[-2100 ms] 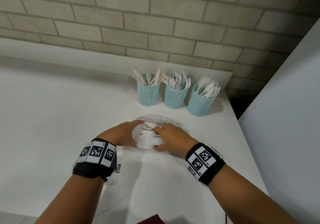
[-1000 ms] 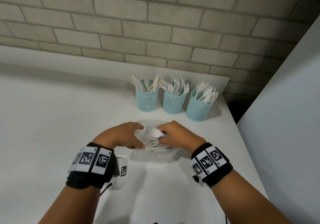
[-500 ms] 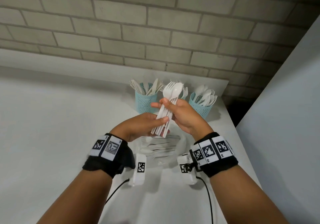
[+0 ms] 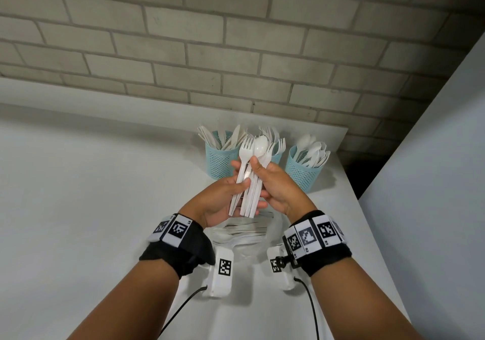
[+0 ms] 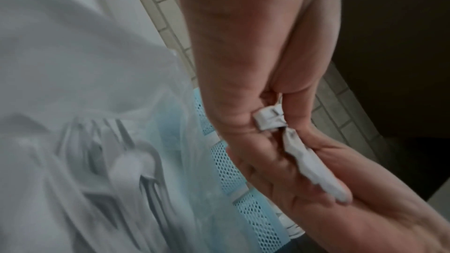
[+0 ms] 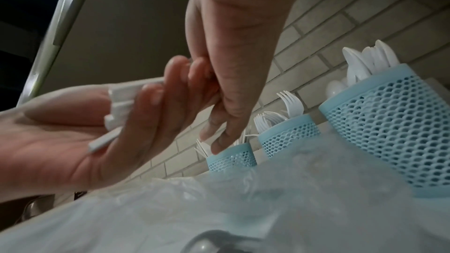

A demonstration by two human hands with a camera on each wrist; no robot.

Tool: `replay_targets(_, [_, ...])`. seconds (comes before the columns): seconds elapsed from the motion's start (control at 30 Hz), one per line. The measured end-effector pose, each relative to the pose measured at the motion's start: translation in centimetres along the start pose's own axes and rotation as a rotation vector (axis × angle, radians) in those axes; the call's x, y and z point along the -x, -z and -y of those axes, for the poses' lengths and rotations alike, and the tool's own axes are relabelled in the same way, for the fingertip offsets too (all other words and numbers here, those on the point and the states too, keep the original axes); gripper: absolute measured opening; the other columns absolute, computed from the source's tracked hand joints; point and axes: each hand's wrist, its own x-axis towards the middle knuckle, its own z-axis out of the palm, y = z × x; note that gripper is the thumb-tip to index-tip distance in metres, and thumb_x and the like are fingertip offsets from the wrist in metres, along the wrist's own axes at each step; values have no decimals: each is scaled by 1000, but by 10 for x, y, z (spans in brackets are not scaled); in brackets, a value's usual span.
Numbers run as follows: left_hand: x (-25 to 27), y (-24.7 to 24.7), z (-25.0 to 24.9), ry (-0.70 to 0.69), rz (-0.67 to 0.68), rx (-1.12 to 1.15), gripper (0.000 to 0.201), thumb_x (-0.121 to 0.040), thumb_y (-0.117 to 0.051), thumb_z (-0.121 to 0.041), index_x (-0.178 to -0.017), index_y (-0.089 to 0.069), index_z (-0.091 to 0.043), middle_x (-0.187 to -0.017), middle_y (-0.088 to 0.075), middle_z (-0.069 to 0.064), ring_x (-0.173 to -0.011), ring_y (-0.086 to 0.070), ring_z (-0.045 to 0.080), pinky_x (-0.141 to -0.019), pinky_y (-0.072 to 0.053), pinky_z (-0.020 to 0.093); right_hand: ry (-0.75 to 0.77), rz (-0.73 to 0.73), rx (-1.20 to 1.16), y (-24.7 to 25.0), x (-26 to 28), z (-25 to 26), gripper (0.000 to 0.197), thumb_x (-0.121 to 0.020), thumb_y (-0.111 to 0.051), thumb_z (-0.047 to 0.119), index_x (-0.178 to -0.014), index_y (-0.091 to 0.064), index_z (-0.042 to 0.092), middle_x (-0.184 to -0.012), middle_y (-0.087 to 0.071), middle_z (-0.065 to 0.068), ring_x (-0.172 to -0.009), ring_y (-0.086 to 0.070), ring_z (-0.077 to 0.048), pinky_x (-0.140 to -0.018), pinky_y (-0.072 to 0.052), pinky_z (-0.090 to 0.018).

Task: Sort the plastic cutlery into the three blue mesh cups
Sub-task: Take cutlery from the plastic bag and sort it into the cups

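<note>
Since a second ago both my hands have come up off the plastic bag (image 4: 244, 237), lifting a bundle of white cutlery (image 4: 249, 182) clear of the desk and holding it in the air in front of the three cups. My left hand (image 4: 223, 198) cradles the lower ends of the handles, palm up, thumb pressed across them. My right hand (image 4: 275, 187) closes round the bundle higher up, thumb on the front just under the heads. A fork (image 4: 246, 148) and a spoon (image 4: 261, 146) stand at the top of the bundle, heads up; how many more pieces are in it I cannot tell. From the left wrist view the handle ends (image 5: 269, 120) show between the fingers of both hands.

Below my hands the bag lies on the desk with more white cutlery inside it, blurred in the wrist views. Toward the far right corner of the desk stand the three blue mesh cups in a row: the left cup (image 4: 219, 163) holds knives, the middle cup (image 6: 289, 136), mostly hidden behind the bundle in the head view, holds forks, and the right cup (image 4: 301, 174), nearest the desk's right edge, holds spoons. Behind the desk's far edge rises a brick wall (image 4: 236, 37)
</note>
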Motion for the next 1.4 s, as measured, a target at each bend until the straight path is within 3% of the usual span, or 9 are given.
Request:
replay_targets(0.27, [-4,-1,8,-18,-55,-5,24,-98,-42,-27,-111,-58,-15,-90,-72,6,-69,-70,13,-63,-59,26,14,-128,113,-2,-6,-8,36,-91,-57,31,-114,-64,4,-108,-69,-16,-98,-66,-29,-87,-54,-43])
replay_targets(0.4, [-7,2,10,4,-96,-14,15,-96,-47,-21,-104,-59,-16,-77,-71,1,-62,-67,10,-59,-57,23,83,-191,43,1,-7,0,22,-91,-59,21,-111,-57,16,-99,-68,-6,-86,-65,-18,-74,-55,-30])
replay_targets(0.53, [-12,3,11,21,-98,-42,16,-97,-47,-18,-111,-54,-15,-76,-61,3,-56,-59,9,-53,-52,20,134,-353,59,12,-15,8,57,-86,-67,22,-134,-37,24,-118,-60,-11,-99,-63,-23,-84,-53,-38])
replay_targets(0.77, [-22,2,13,26,-84,-155,22,-98,-44,-29,-115,-53,-17,-72,-52,0,-54,-47,7,-49,-41,18,106,-277,236,20,-16,14,17,-84,-69,15,-99,-62,17,-89,-66,-4,-82,-63,-18,-76,-52,-31])
replay_targets(0.9, [-27,3,13,55,-80,-155,16,-97,-48,-28,-110,-52,-19,-70,-47,-2,-48,-40,4,-44,-34,13,125,-309,303,31,-19,18,14,-79,-72,10,-88,-63,18,-86,-65,-3,-76,-60,-13,-65,-48,-19])
replay_targets(0.97, [-31,1,11,66,-67,-163,13,-97,-47,-27,-108,-50,-21,-70,-46,-2,-48,-38,3,-42,-33,12,139,-340,315,35,-20,22,15,-79,-73,9,-89,-64,15,-90,-66,-6,-79,-62,-15,-71,-52,-23])
replay_targets(1.03, [-35,-4,9,73,-50,-172,10,-98,-45,-28,-104,-51,-23,-69,-45,-3,-47,-35,3,-42,-31,12,148,-411,289,40,-21,29,20,-81,-71,10,-99,-64,9,-98,-67,-9,-82,-62,-17,-77,-53,-27])
replay_targets(1.23, [-55,-14,3,67,-37,-202,8,-98,-45,-25,-96,-52,-22,-71,-45,-3,-50,-35,4,-45,-28,13,315,-770,-59,70,-22,69,27,-89,-60,7,-115,-53,8,-90,-63,1,-68,-57,-4,-52,-44,-14])
replay_targets(1.4, [-66,-14,0,53,4,-181,15,-98,-46,-23,-98,-60,-19,-70,-46,-5,-52,-38,3,-46,-30,13,628,-1048,99,97,-15,82,35,-91,-57,7,-123,-46,10,-97,-63,0,-82,-61,-3,-77,-49,-11])
